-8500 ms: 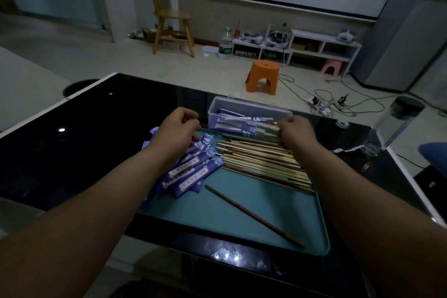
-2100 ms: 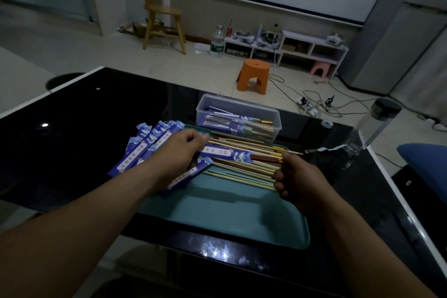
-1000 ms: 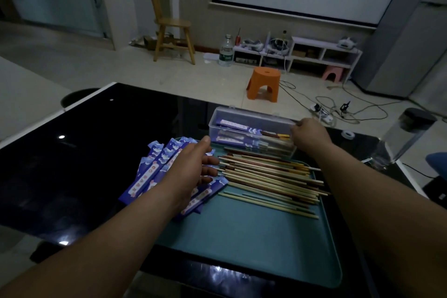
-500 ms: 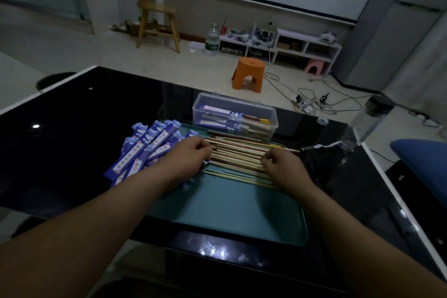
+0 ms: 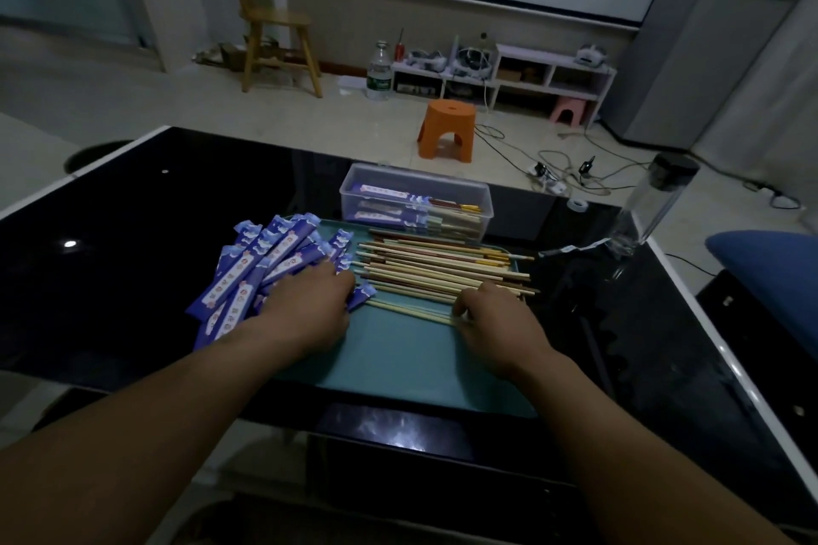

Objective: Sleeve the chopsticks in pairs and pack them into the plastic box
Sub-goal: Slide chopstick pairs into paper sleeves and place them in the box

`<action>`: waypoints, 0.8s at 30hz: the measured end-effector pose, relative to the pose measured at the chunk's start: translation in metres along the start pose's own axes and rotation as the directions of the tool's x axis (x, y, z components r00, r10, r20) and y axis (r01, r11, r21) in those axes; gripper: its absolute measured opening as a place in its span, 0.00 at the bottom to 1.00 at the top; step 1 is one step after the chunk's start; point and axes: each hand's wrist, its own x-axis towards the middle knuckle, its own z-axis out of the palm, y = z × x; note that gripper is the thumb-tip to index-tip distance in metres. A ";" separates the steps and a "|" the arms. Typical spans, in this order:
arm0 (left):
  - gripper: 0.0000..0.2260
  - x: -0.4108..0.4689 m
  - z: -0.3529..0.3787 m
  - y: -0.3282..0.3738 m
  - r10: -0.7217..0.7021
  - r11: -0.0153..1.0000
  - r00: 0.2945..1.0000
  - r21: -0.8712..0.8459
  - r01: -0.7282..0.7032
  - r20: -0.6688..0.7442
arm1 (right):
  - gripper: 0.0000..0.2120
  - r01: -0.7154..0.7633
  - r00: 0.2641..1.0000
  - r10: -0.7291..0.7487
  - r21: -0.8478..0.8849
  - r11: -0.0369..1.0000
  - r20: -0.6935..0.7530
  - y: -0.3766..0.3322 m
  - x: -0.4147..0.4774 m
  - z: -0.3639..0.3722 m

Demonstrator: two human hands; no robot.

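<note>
- The right hand has come back from the plastic box, upper middle of the frame, to the loose chopsticks. Its fingers curl round the nearest pale ones.
- The left hand stays on the empty sleeves; its fingertips are hidden, so I cannot tell its grip.
- One pair seems packed and the next is starting.
- Counts: one box, at least three sleeved pairs inside, roughly twenty loose chopsticks, about a dozen sleeves, one teal tray.

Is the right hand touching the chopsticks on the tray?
Touching. The head view shows the right hand curled down onto the pale chopsticks at the pile's near edge, with no gap between them.
</note>
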 end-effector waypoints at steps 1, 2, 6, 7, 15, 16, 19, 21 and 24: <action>0.10 0.001 -0.001 0.001 -0.002 1.000 1.000 -0.012 0.002 0.003 | 0.06 -0.003 1.000 0.003 -0.005 1.000 0.005 0.000 0.000 0.000; 0.10 0.002 -0.001 0.002 -0.005 1.000 1.000 -0.030 0.005 -0.001 | 0.06 -0.007 1.000 0.007 -0.002 1.000 0.011 0.000 0.001 0.000; 0.07 0.008 -0.003 0.002 -0.023 0.996 0.999 -0.090 0.020 -0.037 | 0.04 -0.041 0.997 0.041 0.012 0.999 0.062 0.001 0.007 -0.005; 0.07 0.008 -0.002 0.002 -0.021 0.996 0.999 -0.093 0.017 -0.037 | 0.04 -0.051 0.996 0.049 0.015 0.999 0.080 0.001 0.009 -0.006; 0.03 0.008 0.000 0.003 -0.034 0.986 0.996 -0.163 0.021 -0.079 | 0.09 -0.106 0.977 0.087 0.090 0.990 0.196 -0.003 0.014 -0.007; 0.04 0.008 -0.002 0.004 -0.053 0.978 0.995 -0.206 0.035 -0.082 | 0.09 -0.108 0.975 0.087 0.091 0.990 0.204 -0.002 0.014 -0.007; 0.06 0.007 -0.006 0.005 -0.100 0.940 0.992 -0.335 0.068 -0.078 | 0.09 -0.104 0.973 0.077 0.115 0.988 0.219 -0.002 0.012 -0.006; 0.06 0.006 -0.009 0.009 -0.100 0.921 0.991 -0.385 0.059 -0.088 | 0.08 -0.100 0.977 0.070 0.143 0.985 0.202 -0.002 0.011 -0.008; 0.07 0.006 -0.014 0.015 -0.094 0.872 0.993 -0.486 0.050 -0.066 | 0.07 -0.085 0.990 0.063 0.178 0.980 0.124 -0.001 0.008 -0.015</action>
